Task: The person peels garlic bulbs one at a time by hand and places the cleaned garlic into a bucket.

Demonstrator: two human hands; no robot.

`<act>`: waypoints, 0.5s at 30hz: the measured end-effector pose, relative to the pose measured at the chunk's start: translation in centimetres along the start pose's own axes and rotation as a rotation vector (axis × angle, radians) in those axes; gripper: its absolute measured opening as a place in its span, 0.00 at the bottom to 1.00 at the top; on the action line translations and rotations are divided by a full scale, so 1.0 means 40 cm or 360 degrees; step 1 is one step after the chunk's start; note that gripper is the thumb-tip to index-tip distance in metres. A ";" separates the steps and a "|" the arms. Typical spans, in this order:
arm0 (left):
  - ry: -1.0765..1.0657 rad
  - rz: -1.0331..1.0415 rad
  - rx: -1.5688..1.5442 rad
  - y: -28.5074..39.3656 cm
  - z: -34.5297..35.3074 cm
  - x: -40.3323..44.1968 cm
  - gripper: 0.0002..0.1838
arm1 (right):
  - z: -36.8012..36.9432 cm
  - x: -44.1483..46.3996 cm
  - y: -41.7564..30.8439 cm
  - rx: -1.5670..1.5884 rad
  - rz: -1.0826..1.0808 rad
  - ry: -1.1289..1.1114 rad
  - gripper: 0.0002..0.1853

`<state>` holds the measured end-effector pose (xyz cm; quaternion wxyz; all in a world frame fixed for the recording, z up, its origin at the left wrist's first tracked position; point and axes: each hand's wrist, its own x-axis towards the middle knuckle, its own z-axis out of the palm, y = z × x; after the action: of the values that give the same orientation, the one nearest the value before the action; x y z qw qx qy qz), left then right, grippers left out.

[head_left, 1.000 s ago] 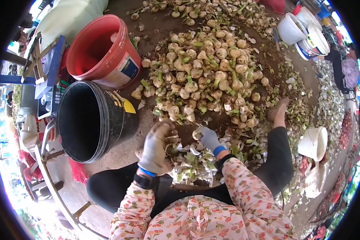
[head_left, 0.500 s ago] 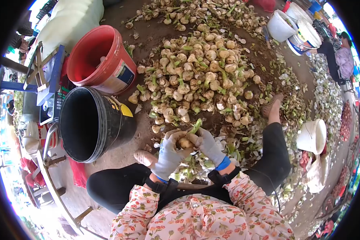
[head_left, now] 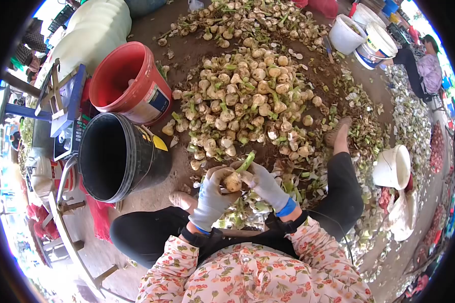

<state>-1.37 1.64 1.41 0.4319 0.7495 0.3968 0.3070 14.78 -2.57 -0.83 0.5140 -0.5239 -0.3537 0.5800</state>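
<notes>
A garlic bulb [head_left: 232,182] with a short green stem sits between my gloved hands, above the litter of peelings by my feet. My left hand [head_left: 211,196] is closed around the bulb from its left side. Fingers of my right hand [head_left: 262,186] are closed at its upper right, by the base of the stem. Both hands wear pale grey gloves with blue at the wrists. Just beyond them lies a large heap of garlic bulbs [head_left: 247,96], many with cut green stems.
At the left stand a black bucket [head_left: 151,164] and a red bucket [head_left: 154,98]. A white bucket [head_left: 387,169] is at the right, and more white buckets [head_left: 346,35] stand far right. Peelings [head_left: 359,108] cover the ground. Another person [head_left: 414,68] sits at the far right.
The bulb now shows more of its pale side between my hands, and my right hand has shifted slightly. The view has tilted a little.
</notes>
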 end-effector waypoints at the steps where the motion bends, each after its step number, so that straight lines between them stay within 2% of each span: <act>1: 0.0037 -0.0019 -0.0013 0.011 0.008 -0.002 0.29 | 0.010 -0.006 -0.009 -0.0150 0.0018 0.0081 0.14; 2: 0.0072 -0.0037 -0.0026 0.017 0.013 -0.005 0.30 | 0.015 -0.011 -0.017 -0.0300 0.0038 0.0164 0.14; 5: 0.0062 -0.0133 -0.0165 -0.005 0.021 -0.017 0.31 | 0.010 -0.018 -0.033 -0.0384 0.0002 0.0112 0.14; 8: 0.0011 -0.0153 -0.0187 0.002 0.012 -0.020 0.32 | -0.006 -0.014 -0.005 -0.0289 -0.0097 0.0018 0.13; 11: -0.0037 -0.0354 -0.0483 -0.022 0.019 -0.029 0.32 | -0.020 -0.023 -0.007 -0.0108 0.0114 -0.0066 0.12; 15: -0.0046 -0.0748 -0.1339 0.022 -0.010 -0.018 0.26 | -0.028 -0.028 -0.018 -0.0158 0.0001 -0.0184 0.12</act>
<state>-1.77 0.91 2.27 0.7609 0.4039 0.3906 0.3245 15.94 -3.63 -0.09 0.4657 -0.5145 -0.4109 0.5912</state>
